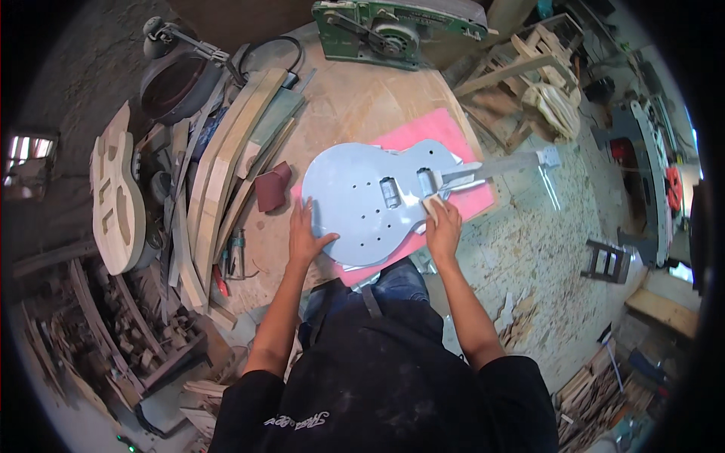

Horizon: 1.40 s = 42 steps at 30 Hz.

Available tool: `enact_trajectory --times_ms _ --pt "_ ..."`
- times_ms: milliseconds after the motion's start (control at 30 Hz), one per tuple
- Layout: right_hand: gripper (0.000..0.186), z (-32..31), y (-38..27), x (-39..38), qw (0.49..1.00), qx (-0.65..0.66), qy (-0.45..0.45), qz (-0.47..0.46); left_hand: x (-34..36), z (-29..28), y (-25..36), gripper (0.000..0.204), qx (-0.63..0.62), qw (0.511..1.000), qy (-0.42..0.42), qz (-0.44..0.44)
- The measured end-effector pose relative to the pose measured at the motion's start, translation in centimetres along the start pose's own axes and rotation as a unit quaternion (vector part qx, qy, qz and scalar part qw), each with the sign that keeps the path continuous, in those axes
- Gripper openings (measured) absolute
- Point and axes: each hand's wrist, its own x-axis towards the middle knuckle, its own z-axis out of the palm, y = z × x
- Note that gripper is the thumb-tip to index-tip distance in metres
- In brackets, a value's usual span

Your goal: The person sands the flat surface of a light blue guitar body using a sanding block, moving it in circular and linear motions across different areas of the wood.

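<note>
A pale grey-blue electric guitar body point(347, 196) lies flat on a pink foam sheet point(434, 128), its neck point(513, 164) reaching out to the right past the table edge. Two rectangular pickup cavities and several small holes show in its top. My left hand point(303, 235) rests with fingers and thumb spread on the body's left edge. At the lower right edge, near the neck, my right hand point(445, 232) presses a small tan pad point(431, 207) against the guitar. Its exact kind is hard to make out. A folded piece of dark red sandpaper point(273, 189) lies left of the guitar.
Long wood strips point(226, 166) and a clamp point(239, 253) lie on the table's left. A green belt sander point(396, 34) stands at the back, a desk lamp point(177, 83) back left. An unpainted guitar body point(118, 200) is far left; wood scraps point(513, 317) litter the right floor.
</note>
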Motion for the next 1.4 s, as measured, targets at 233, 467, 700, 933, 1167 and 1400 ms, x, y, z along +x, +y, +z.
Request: enact_trajectory --times_ms 233,467,700,933,1167,1400 --pt "0.042 4.3 -2.7 -2.2 0.992 -0.064 0.073 0.084 7.1 -0.6 2.4 0.152 0.142 0.959 -0.189 0.155" --pt "0.030 8.6 -13.6 -10.7 1.000 0.023 -0.003 0.012 8.9 0.3 5.2 0.171 0.230 0.910 -0.321 0.130" --pt "0.037 6.1 -6.1 -3.2 0.975 -0.088 0.129 0.158 9.3 0.9 5.7 0.177 0.244 0.895 -0.353 0.123" --pt "0.028 9.3 -13.3 -9.7 0.996 0.012 0.042 0.074 9.8 0.6 5.5 0.179 0.262 0.890 -0.360 0.101" --pt "0.037 7.0 -5.8 -3.1 0.958 -0.077 0.154 0.227 9.6 1.0 6.4 0.181 0.267 0.887 -0.360 0.115" --pt "0.036 8.6 -11.1 -8.7 0.989 -0.051 0.033 0.136 9.6 0.8 5.9 0.181 0.269 0.888 -0.357 0.104"
